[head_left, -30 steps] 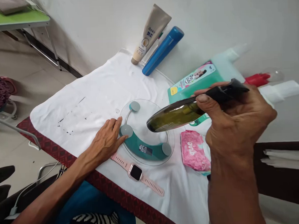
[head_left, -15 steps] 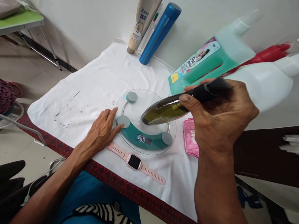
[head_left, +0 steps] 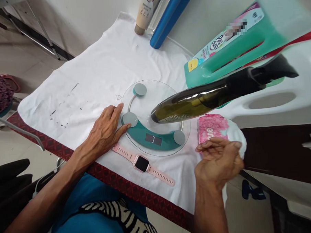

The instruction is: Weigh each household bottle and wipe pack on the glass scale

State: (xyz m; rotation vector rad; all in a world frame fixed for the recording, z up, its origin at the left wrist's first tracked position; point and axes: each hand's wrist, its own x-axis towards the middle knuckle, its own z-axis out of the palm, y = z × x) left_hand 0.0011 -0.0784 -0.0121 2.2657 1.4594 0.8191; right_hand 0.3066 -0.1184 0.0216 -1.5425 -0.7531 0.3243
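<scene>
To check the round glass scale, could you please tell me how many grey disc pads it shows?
3 on the scale: the far pad, the pad by the left hand, and the pad right of the dark display. Another may hide behind the dark-green glossy bottle.

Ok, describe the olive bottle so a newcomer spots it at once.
Find the white cloth; on it lies a round clear scale with a teal band. On that glass stands the olive bottle, dark and glossy with a black pump top, unlike the bright green jug behind it.
</scene>
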